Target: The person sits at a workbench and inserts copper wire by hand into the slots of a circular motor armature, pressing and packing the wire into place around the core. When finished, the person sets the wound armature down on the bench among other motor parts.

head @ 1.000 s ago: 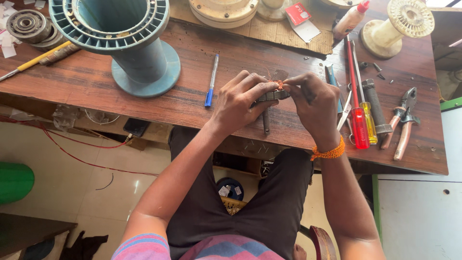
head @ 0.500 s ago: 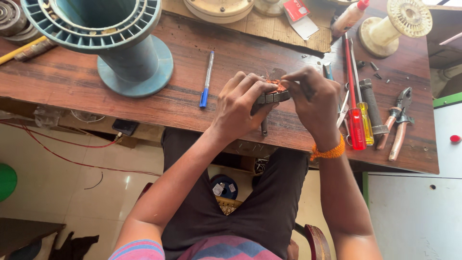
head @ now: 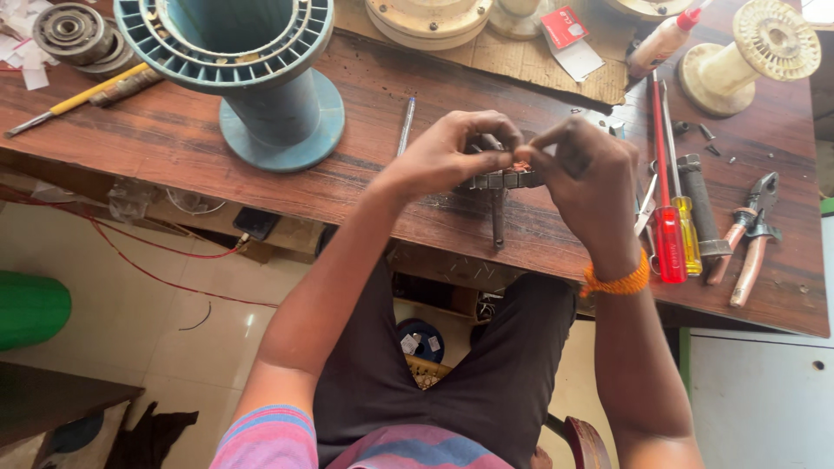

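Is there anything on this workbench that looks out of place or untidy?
Mostly ordinary bench clutter. White paper scraps lie scattered at the far left corner, and a few small dark screws lie loose near the cream spool. Nothing looks spilled or broken.

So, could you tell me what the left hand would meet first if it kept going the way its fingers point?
The left hand points across toward the right hand, both gripping the small grey metal slotted part with a shaft. Going straight on, it would likely meet the right hand's fingertips first; depth is uncertain.
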